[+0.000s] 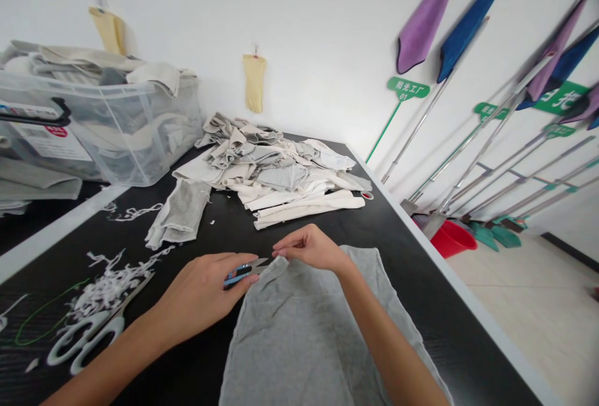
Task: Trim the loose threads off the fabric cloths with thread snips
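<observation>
A pair of blue thread snips (238, 276) is held in my left hand (206, 294), between thumb and fingers, blades pointing right. The blades lie close to the corner of a grey cloth piece (294, 337) that spreads over the near part of the table. My right hand (311, 250) pinches that cloth at its upper left corner, fingers closed on the edge. Whether the snips touch a thread there is too small to tell. White-handled scissors (88, 337) lie at the left beside a heap of white thread scraps (105, 287).
A pile of grey and cream cloth pieces (281, 166) covers the far part of the black table (402, 294). A clear plastic bin (135, 138) full of cloth stands at the back left. Mops and a red bucket (452, 239) stand by the right wall.
</observation>
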The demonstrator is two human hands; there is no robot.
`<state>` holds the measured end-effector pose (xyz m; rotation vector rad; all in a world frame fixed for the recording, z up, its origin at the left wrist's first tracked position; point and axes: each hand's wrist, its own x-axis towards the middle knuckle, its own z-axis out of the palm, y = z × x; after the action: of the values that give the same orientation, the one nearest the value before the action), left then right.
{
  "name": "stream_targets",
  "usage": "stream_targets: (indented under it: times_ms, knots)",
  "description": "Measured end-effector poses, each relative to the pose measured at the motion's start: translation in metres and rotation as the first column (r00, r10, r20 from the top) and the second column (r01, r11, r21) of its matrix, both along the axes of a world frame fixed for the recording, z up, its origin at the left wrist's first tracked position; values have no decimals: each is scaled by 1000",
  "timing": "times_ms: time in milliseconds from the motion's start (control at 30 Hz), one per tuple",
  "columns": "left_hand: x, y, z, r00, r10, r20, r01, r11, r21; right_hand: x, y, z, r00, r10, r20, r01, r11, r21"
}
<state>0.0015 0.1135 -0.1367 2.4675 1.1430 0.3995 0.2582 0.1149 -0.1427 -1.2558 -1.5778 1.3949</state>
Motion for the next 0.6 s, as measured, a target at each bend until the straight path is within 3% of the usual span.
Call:
stream_targets:
  times_ms: [367, 600]
  knots:
    - [29, 19, 16, 999, -20, 27, 23, 994, -107, 5, 2, 4, 996, -83, -41, 88, 984, 154]
    - [38, 22, 29, 1000, 2, -31, -4, 998, -63, 8, -1, 14, 992, -129, -16, 130, 973, 191]
